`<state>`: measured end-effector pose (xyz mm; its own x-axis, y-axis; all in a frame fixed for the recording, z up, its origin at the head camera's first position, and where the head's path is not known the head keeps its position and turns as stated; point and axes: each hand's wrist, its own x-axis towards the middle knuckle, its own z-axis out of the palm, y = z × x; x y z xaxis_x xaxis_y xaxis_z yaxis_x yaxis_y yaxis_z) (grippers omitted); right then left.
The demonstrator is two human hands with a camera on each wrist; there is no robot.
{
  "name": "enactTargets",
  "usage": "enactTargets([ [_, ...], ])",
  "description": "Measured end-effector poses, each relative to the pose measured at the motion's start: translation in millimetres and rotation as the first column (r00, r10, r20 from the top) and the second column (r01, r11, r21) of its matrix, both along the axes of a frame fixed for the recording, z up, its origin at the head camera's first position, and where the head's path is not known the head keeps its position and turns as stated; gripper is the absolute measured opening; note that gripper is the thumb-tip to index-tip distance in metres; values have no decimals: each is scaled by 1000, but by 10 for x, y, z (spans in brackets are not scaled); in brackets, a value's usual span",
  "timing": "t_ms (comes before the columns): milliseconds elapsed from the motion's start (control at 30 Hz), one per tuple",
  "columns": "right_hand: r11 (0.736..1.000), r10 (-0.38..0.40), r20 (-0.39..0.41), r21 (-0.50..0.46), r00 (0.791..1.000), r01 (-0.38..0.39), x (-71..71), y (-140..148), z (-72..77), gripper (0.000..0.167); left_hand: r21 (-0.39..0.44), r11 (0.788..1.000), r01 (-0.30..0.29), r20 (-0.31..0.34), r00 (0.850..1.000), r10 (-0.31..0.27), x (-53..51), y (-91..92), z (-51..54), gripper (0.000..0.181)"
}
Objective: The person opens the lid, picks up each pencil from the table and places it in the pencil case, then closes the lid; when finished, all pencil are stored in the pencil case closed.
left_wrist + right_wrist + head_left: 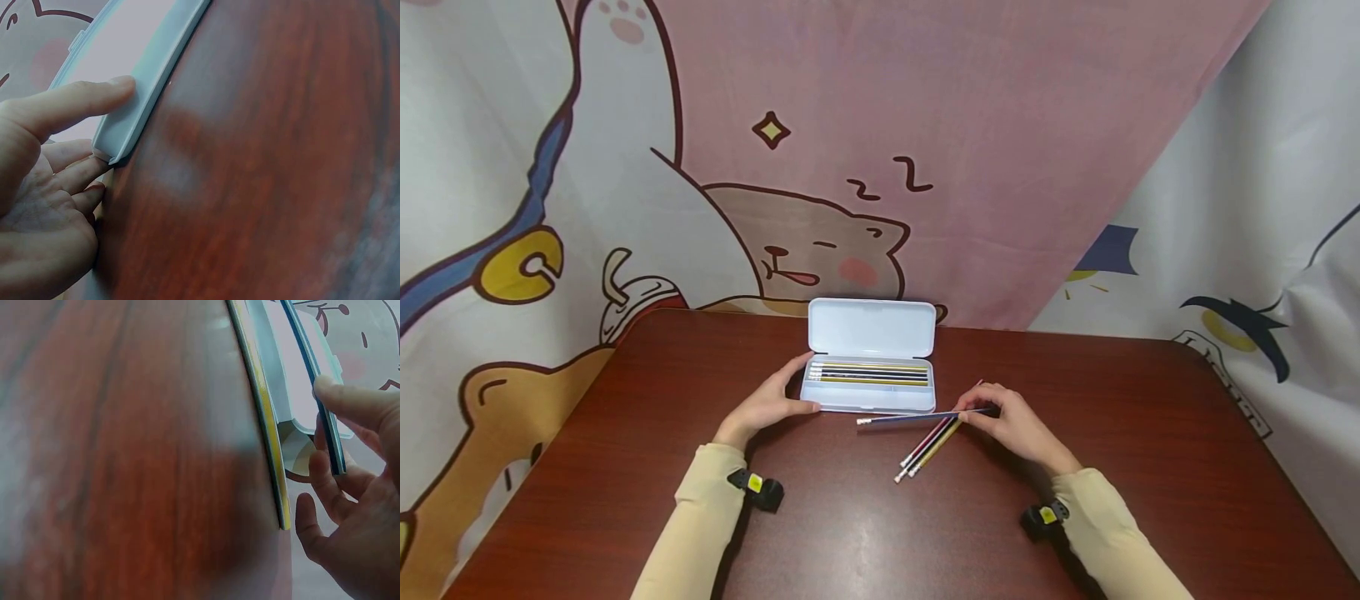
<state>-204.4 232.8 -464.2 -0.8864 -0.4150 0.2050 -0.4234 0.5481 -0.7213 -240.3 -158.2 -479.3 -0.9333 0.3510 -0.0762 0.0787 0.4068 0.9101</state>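
Observation:
A white pencil case [842, 402] lies with its lid [871, 327] raised at the back, and several pencils [872, 373] rest side by side inside it. At its left end my left hand [763, 408] holds the case, thumb on the front edge and fingers at the side, as the left wrist view also shows. My right hand [1015, 425] pinches a blue pencil [906, 418] just in front of the case; its white eraser end points left. Beneath that pencil, several loose pencils [934, 446] fan out on the table, partly hidden by the right hand. A yellow pencil [265, 412] shows among them.
The dark red-brown wooden table [842, 533] extends around the case and both arms. A printed cloth [1000, 167] with cartoon animals hangs behind the table and along its sides.

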Motion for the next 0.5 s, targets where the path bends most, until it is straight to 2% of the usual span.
enactTargets([
  [233, 998, -65, -46, -17, 997, 64, -72, -96, 43, 10, 9, 1000, -6, 12, 1000, 6, -6, 6, 1, 91],
  [500, 993, -109, -67, -40, 992, 107, -173, -254, 73, 8, -10, 1000, 3, -15, 1000, -3, 3, 10, 18, 90],
])
